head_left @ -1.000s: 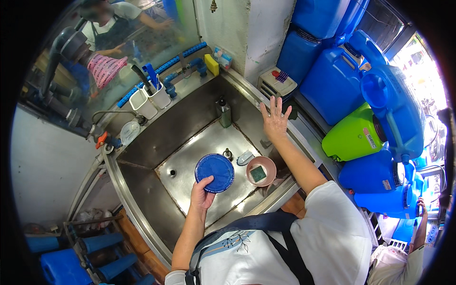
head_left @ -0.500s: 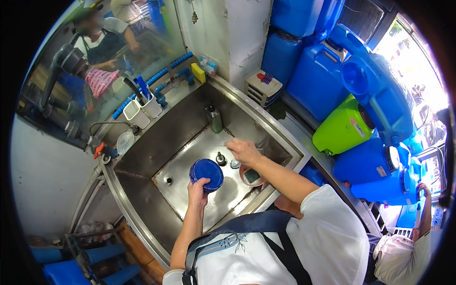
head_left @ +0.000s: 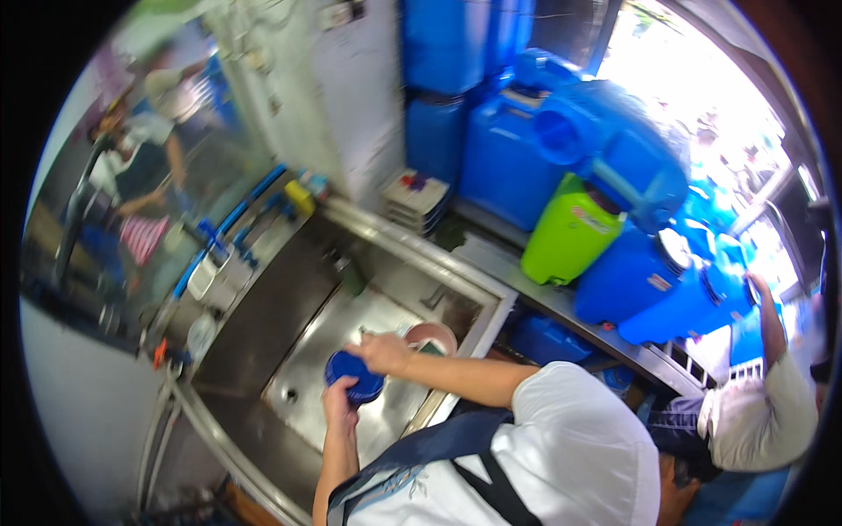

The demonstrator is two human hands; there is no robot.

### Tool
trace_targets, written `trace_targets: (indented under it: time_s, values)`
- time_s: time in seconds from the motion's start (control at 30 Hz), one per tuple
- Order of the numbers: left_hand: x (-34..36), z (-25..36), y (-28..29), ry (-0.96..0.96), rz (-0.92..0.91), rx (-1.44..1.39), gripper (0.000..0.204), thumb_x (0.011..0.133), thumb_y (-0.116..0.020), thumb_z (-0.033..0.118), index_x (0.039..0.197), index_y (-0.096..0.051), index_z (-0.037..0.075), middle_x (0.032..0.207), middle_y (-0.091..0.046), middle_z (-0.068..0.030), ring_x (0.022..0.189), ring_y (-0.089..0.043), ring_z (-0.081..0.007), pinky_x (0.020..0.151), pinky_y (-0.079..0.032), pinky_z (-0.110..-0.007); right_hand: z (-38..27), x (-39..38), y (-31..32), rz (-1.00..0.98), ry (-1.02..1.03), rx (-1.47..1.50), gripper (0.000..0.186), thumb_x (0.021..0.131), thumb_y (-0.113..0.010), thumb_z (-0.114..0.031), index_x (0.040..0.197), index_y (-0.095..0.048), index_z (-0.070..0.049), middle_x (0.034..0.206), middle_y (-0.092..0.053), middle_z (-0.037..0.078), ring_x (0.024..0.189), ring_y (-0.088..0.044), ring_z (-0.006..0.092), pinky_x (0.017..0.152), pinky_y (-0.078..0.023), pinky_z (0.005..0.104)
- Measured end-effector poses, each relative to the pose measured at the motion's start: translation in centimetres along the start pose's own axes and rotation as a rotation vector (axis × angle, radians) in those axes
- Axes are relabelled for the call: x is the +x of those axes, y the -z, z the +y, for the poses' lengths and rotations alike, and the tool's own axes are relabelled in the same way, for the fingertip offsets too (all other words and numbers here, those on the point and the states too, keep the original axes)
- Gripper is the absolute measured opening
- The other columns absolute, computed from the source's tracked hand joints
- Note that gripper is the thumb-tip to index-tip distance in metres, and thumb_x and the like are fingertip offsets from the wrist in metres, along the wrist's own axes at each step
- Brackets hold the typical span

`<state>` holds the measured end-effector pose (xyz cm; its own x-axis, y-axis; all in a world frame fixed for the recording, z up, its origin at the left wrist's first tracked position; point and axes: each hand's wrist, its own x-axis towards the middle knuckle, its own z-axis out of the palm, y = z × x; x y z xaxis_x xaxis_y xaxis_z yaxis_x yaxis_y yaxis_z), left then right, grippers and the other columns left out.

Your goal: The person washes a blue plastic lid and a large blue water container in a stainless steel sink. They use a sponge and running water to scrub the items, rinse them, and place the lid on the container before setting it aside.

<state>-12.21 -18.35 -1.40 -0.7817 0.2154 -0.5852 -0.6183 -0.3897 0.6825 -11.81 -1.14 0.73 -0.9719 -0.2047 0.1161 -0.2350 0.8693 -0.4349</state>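
Over the stainless steel sink (head_left: 210, 415), my left hand (head_left: 339, 400) grips a round blue lid-like piece (head_left: 353, 368) by its near edge. My right hand (head_left: 384, 352) is closed just above that piece, at its far right side, with something small and blurred at its fingertips that I cannot make out. To its right sits a pink bowl (head_left: 428, 331) with a green scrub pad (head_left: 430, 349), partly behind my forearm. A dark green bottle (head_left: 349, 272) stands in the sink's back corner.
A white caddy (head_left: 209, 282) with brushes and a yellow sponge (head_left: 299, 197) line the back ledge below a mirror. Blue jerrycans (head_left: 504, 167) and a green one (head_left: 570, 230) crowd a right-hand shelf. A co-worker (head_left: 759, 412) is at the right, one hand up by the jerrycans.
My right hand went from spread over the right rim down to the blue piece, closing. The view has swung rightward. The co-worker shows more and leans at the right.
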Motion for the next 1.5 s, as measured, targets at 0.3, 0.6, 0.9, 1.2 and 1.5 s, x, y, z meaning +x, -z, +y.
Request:
trace_targets:
  time_s: [0.3,0.6,0.9,1.2,1.5]
  values:
    - [1.2,-0.5,1.6,-0.016,0.147,0.071,0.029,0.066,-0.062,-0.002,0.095,-0.060,-0.004,0.087,-0.066,-0.0139,0.071,-0.068,-0.0290,0.062,-0.059,-0.041,-1.8,-0.9,-1.3,-0.091,-0.028,-0.014,0.041,0.080,-0.055,-0.010,0.120,-0.058,-0.006,0.095,-0.063,0.020,0.080,-0.069,0.0341,0.066,-0.056,0.0430]
    - [-0.7,-0.4,1.9,-0.042,0.239,0.120,0.026,0.067,-0.061,-0.002,0.092,-0.061,-0.002,0.082,-0.065,-0.0110,0.063,-0.067,-0.0248,0.054,-0.059,-0.036,-3.5,0.7,-4.0,0.028,0.001,-0.129,0.031,0.080,-0.054,-0.010,0.109,-0.061,0.001,0.085,-0.065,0.021,0.073,-0.069,0.0339,0.063,-0.056,0.0417]
    - [-0.1,-2.3,4.0,-0.137,0.358,0.237,0.024,0.064,-0.060,-0.004,0.088,-0.059,-0.001,0.076,-0.063,-0.0092,0.058,-0.064,-0.0228,0.049,-0.055,-0.034,-4.6,3.1,-5.2,-0.277,-0.095,0.087,0.022,0.080,-0.055,-0.012,0.094,-0.068,-0.003,0.094,-0.070,0.018,0.088,-0.069,0.0339,0.074,-0.055,0.0434]
    - [-2.9,-2.0,2.3,-0.066,0.409,0.373,0.026,0.059,-0.065,0.002,0.084,-0.058,-0.002,0.068,-0.060,-0.0089,0.056,-0.060,-0.0200,0.044,-0.047,-0.033,-1.7,3.2,-11.5,-0.090,-0.333,0.301,0.022,0.082,-0.052,-0.010,0.097,-0.067,-0.002,0.096,-0.067,0.024,0.092,-0.066,0.0400,0.080,-0.054,0.0470]
    - [-3.3,-1.0,4.2,-0.080,0.077,0.172,0.032,0.066,-0.067,-0.002,0.098,-0.063,-0.002,0.086,-0.067,-0.0116,0.068,-0.068,-0.0237,0.062,-0.058,-0.036,3.5,5.3,-7.1,-0.527,-0.272,1.089,0.023,0.076,-0.077,-0.022,0.080,-0.070,0.000,0.058,-0.059,0.005,0.043,-0.050,0.0108,0.042,-0.041,0.0265]
